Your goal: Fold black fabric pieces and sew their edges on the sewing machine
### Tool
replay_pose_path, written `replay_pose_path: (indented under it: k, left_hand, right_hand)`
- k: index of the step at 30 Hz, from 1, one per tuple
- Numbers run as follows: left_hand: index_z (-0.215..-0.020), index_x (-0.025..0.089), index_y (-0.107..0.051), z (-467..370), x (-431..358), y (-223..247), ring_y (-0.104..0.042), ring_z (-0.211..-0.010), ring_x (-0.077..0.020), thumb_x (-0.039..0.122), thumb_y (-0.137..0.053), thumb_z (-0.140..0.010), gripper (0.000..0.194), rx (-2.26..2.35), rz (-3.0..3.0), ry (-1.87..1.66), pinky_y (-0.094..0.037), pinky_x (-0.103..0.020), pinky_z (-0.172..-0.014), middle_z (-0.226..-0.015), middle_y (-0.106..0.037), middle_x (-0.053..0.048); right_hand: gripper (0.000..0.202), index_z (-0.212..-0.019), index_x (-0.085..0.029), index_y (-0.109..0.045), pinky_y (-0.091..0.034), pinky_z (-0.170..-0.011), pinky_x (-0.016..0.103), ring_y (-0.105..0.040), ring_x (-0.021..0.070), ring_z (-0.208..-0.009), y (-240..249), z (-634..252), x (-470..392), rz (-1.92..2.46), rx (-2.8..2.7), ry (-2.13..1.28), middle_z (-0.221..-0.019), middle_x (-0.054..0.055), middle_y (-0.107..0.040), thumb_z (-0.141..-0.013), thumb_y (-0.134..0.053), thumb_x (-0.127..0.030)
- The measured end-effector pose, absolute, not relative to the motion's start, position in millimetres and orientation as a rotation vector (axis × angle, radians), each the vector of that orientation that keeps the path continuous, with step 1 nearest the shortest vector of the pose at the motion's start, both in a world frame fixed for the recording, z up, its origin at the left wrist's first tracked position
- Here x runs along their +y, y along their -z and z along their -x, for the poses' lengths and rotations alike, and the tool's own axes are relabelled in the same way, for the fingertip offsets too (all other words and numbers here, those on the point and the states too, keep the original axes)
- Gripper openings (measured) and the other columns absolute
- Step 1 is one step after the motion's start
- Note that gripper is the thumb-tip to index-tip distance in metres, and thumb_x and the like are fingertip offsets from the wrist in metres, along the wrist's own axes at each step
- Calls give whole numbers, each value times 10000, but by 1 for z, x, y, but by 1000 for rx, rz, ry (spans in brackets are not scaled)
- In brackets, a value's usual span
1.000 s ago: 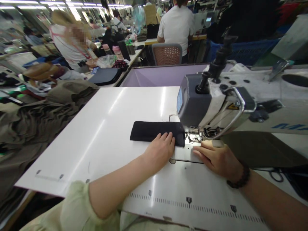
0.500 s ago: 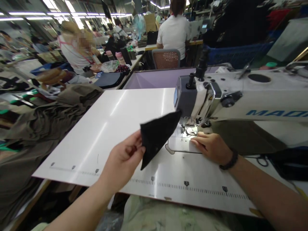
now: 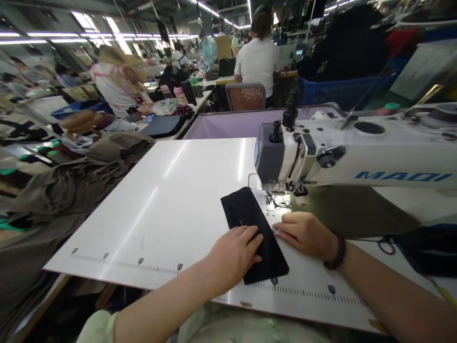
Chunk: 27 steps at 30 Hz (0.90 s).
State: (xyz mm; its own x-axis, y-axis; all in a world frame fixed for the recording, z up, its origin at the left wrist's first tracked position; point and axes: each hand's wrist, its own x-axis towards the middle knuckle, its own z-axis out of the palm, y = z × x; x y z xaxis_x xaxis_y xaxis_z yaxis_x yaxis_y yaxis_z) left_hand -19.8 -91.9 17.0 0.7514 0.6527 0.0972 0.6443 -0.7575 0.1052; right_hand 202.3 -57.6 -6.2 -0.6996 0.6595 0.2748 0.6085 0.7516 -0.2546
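Observation:
A black fabric piece (image 3: 273, 252) lies flat on the white table (image 3: 171, 190), just left of and in front of the sewing machine (image 3: 274, 157). My left hand (image 3: 237, 255) rests on the cloth, palm down, its fingers lying flat over the middle of it. Close to the cloth's right edge is my right hand (image 3: 307, 236), with a dark bracelet at the wrist. Its fingers point left, pressed together near the lit needle area (image 3: 280, 201); whether anything small is between them is hidden.
Dark olive cloth (image 3: 350, 209) lies under the machine arm. Brown-grey fabric (image 3: 71, 186) is heaped at the left. Behind the table is a purple bin (image 3: 224, 125). A person in white (image 3: 257, 62) sits farther back.
My left hand has moved right and lowered the black fabric from the air onto the table, and its pinch has loosened. My right hand has shifted slightly down and left, away from the needle area.

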Motion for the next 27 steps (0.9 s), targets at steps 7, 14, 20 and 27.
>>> replay_pose_path:
  k: [7,14,20,27]
  left_hand:
    - [-1088,63,-510,-1,-54,-6,-465,-1054,-244,392,-458,-842,414,1091,-2999,-140,-365,-343,-929,-1102,-541,-131]
    - [-1120,32,-469,-10,-23,-5,-422,-1085,-254,378,-449,-846,442,1044,-2980,-132,-341,-343,-947,-1112,-505,-154]
    - [-1145,48,-461,-8,-10,-1,-383,-1118,-254,353,-438,-853,423,1001,-2924,-200,-327,-345,-969,-1152,-470,-142]
    - [-1124,61,-482,-5,-5,0,-375,-1126,-260,341,-448,-850,393,985,-2884,-222,-319,-357,-985,-1167,-460,-132]
  right_hand:
    - [317,-872,-153,-641,-358,-562,238,-493,125,-600,6,-203,-58,972,-2637,-193,-634,27,-543,-886,-357,-293]
    - [257,-859,-144,-635,-364,-543,241,-514,127,-588,5,-202,-52,1024,-2581,-69,-644,30,-566,-865,-406,-260]
    - [249,-933,-135,-615,-393,-553,233,-542,127,-609,7,-198,-51,1112,-2562,2,-686,43,-592,-861,-401,-239]
    - [252,-944,-132,-607,-419,-580,235,-558,133,-642,9,-197,-51,1127,-2564,15,-701,53,-597,-859,-401,-249]
